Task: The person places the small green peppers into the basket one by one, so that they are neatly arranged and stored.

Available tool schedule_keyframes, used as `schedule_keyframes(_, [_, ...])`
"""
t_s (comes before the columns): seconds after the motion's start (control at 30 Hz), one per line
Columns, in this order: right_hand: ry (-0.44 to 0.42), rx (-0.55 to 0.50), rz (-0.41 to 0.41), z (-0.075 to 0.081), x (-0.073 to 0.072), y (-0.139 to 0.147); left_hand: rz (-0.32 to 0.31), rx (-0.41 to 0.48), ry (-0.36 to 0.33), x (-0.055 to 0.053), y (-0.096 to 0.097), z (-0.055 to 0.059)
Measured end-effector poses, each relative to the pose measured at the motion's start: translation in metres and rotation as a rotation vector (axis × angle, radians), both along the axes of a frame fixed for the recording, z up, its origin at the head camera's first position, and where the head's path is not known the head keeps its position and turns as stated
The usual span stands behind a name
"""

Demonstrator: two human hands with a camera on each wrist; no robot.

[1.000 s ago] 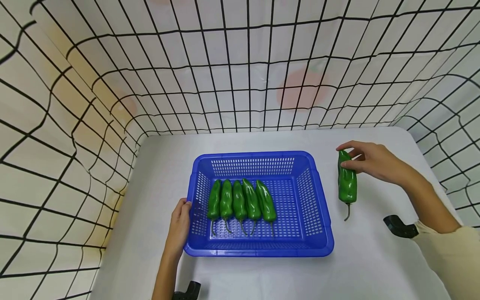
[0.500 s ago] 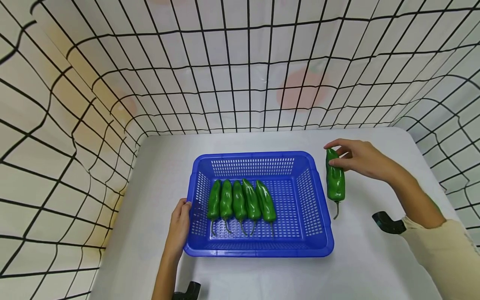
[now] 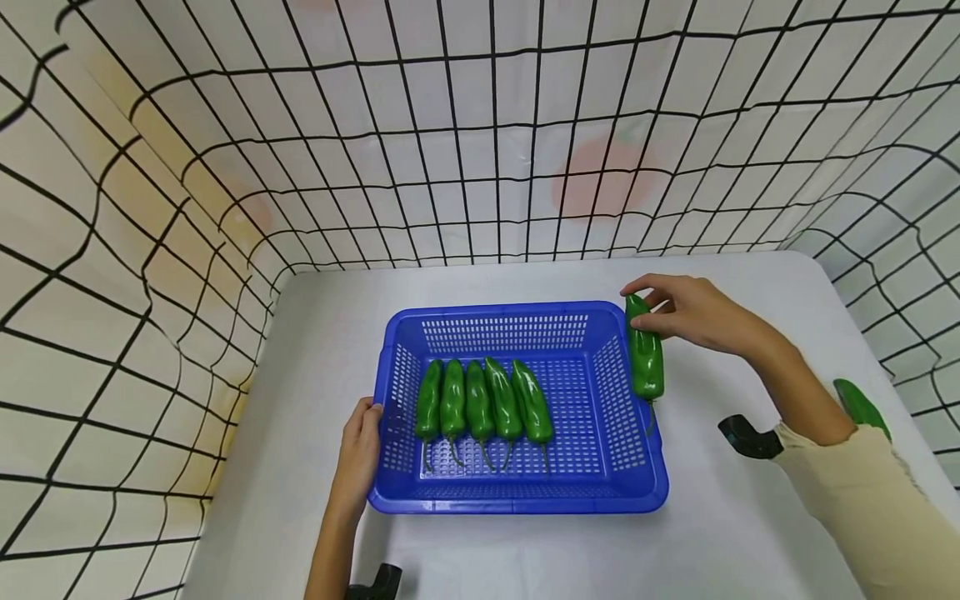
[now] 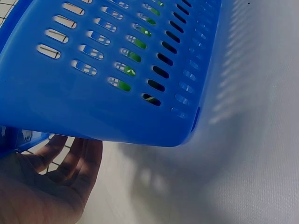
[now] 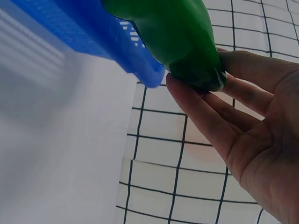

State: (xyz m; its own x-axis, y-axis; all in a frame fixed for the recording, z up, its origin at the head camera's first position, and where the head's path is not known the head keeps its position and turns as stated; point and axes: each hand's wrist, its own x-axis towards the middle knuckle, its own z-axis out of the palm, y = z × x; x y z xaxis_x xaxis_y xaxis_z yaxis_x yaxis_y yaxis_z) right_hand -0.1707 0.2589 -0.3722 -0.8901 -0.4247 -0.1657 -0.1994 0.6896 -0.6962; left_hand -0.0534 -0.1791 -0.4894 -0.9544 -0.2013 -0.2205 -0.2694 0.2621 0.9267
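Observation:
A blue perforated plastic basket (image 3: 517, 505) stands mid-table, with several green peppers (image 3: 480, 400) side by side in its left half, stems toward the near side. My left hand (image 3: 358, 450) grips the basket's left rim; the left wrist view shows those fingers (image 4: 88, 163) curled at the rim's corner. Above the basket's right rim, my right hand (image 3: 697, 312) pinches a green pepper (image 3: 647, 354) near its tip, and the stem hangs down. In the right wrist view the held pepper (image 5: 182, 42) sits between thumb and fingertips, with the basket's side beyond it.
Another green pepper (image 3: 862, 408) lies on the white tabletop (image 3: 750, 517) at the right, partly hidden by the right sleeve (image 3: 847, 492). A black wire grid (image 3: 495, 175) encloses the table's back and sides.
My right hand has moved left with the pepper, from the tabletop's right side to over the basket's right rim. The pepper behind the sleeve has come into view. My left hand stays put.

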Motion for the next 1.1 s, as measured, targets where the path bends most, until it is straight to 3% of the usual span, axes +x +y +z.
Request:
schedule_keyframes(0.43, [-0.021,-0.052,0.055,-0.007,-0.004,-0.027,-0.005,0.000,0.003,0.001,0.000,-0.001])
schedule_keyframes(1.1, [-0.004,-0.015,0.125,-0.042,-0.008,-0.071,-0.005,-0.001,0.010,0.001,0.001,0.001])
